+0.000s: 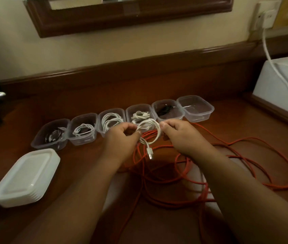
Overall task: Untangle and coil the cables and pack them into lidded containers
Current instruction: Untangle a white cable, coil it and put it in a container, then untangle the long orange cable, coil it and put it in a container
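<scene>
Cables fill most of the row of six clear plastic containers (pixel 139 118) that runs from middle left to upper right of centre on the dark wooden tabletop (pixel 90 95). From the left we see a black coil with some white in the first tub (pixel 50 136), a white coil over something dark in the second (pixel 82 130), looped white cable in the third (pixel 109 120), a smaller off-white bundle in the fourth (pixel 140 114), a black cable in the fifth (pixel 167 110), and little that we can make out in the sixth (pixel 196 108). All are rectangular with rounded corners, thin-walled, see-through, lids off.

At centre frame our left hand (pixel 122 138) and right hand (pixel 180 136) each pinch one side of a smooth white cable (pixel 151 131), wound in a small round coil held just in front of the tubs; its plug end (pixel 150 153) hangs down. Both grips are narrow, closed on that coil.

Below it a long orange cable (pixel 227 155) sprawls in loose loops across the lower right of the tabletop. At lower left sits a stack of frosted white lids (pixel 25 178), ridged at its edge.
</scene>
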Demonstrator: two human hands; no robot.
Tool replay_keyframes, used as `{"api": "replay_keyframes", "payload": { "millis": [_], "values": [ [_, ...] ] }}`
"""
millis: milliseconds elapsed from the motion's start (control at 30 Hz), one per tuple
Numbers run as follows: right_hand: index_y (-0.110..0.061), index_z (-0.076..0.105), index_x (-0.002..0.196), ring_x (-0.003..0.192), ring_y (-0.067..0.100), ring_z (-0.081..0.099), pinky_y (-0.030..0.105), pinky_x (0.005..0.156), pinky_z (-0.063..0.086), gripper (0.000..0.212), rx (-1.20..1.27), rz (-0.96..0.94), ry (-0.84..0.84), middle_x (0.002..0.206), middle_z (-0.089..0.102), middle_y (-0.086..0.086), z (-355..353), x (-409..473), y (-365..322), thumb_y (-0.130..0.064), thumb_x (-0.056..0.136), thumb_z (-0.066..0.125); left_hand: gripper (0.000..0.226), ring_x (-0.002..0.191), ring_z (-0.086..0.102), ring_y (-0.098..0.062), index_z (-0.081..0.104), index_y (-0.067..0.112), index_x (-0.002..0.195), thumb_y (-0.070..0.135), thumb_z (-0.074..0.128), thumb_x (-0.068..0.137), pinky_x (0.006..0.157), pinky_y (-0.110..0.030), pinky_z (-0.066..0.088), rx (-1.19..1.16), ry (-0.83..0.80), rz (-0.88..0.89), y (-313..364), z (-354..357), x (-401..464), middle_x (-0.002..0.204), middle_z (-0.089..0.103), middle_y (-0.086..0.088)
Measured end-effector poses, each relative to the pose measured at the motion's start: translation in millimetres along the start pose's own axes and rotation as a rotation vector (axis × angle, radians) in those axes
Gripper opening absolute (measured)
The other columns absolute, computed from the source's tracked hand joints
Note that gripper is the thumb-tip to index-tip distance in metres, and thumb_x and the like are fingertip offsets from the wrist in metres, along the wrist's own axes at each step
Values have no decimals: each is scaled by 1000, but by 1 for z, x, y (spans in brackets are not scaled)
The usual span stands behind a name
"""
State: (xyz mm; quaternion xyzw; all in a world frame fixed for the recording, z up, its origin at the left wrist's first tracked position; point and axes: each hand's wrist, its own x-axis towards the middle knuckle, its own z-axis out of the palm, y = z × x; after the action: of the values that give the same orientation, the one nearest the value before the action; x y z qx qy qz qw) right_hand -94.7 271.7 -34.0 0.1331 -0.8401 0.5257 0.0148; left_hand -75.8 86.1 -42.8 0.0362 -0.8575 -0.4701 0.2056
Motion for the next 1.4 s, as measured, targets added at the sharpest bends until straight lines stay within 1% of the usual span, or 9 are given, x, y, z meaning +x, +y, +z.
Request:
{"api": "replay_keyframes", "payload": {
  "millis": [100, 167, 300, 500, 600, 867, 1067, 1233, 1400],
  "values": [
    [-20, 64, 109, 102, 23, 60, 38, 85, 49, 28, -365, -3, -30, 106, 66, 3, -18, 7, 19, -38, 101, 44, 4, 71, 68, -10, 71, 23, 86, 20, 74, 85, 71, -30, 56, 60, -12, 16, 3, 17, 34, 77, 71, 7],
    [-21, 55, 129, 122, 24, 50, 41, 102, 42, 43, -658, -8, -164, 130, 57, 4, -20, 5, 36, -48, 98, 43, 6, 74, 69, -14, 72, 22, 86, 26, 73, 82, 73, -36, 59, 111, -30, 38, 6, 33, 56, 77, 72, 5],
    [-26, 27, 152, 151, 22, 9, 45, 122, 9, 69, -830, -25, -369, 163, 17, 3, -13, -3, 67, -65, 96, 32, 5, 73, 71, -20, 63, 31, 70, 34, 65, 74, 73, -42, 60, 209, -67, 31, 12, 68, 102, 73, 71, 3],
    [-28, 24, 154, 151, 19, 6, 41, 120, 5, 66, -798, -97, -300, 164, 14, 1, -11, -1, 77, -62, 98, 30, 10, 80, 69, -19, 62, 25, 80, 20, 68, 86, 72, -34, 58, 212, -11, -52, 20, 107, 141, 88, 72, -4],
    [-28, 28, 152, 150, 19, 10, 42, 120, 8, 63, -778, -117, -287, 162, 19, 0, -14, 2, 81, -61, 98, 31, 8, 81, 63, -16, 63, 21, 85, 16, 68, 87, 67, -28, 50, 345, -41, -17, 16, 119, 147, 92, 67, -2],
    [-27, 33, 148, 149, 18, 13, 42, 119, 10, 60, -756, -138, -276, 160, 23, -2, -14, 6, 85, -60, 98, 34, 14, 91, 63, -29, 69, 17, 92, 28, 64, 84, 80, -44, 58, 734, -225, 100, 7, 126, 146, 93, 70, -7],
    [-27, 32, 149, 150, 17, 12, 43, 121, 9, 62, -738, -128, -278, 162, 20, -1, -14, 6, 85, -60, 97, 35, 27, 104, 57, -30, 72, 13, 103, 32, 57, 92, 84, -46, 54, 815, -209, 171, 5, 122, 152, 110, 63, -8],
    [-27, 33, 149, 149, 16, 14, 42, 120, 11, 62, -739, -139, -272, 160, 23, -2, -15, 8, 85, -60, 97, 35, 33, 119, 45, -31, 66, 18, 120, 38, 54, 96, 96, -48, 45, 996, -321, 175, 9, 124, 151, 128, 50, -8],
    [-26, 40, 145, 144, 16, 24, 40, 116, 15, 53, -716, -148, -246, 154, 33, -3, -14, 8, 85, -53, 99, 36, 33, 116, 49, -29, 68, 17, 116, 40, 56, 96, 95, -47, 48, 731, -245, 186, 15, 113, 142, 125, 49, -9]
  ]
}}
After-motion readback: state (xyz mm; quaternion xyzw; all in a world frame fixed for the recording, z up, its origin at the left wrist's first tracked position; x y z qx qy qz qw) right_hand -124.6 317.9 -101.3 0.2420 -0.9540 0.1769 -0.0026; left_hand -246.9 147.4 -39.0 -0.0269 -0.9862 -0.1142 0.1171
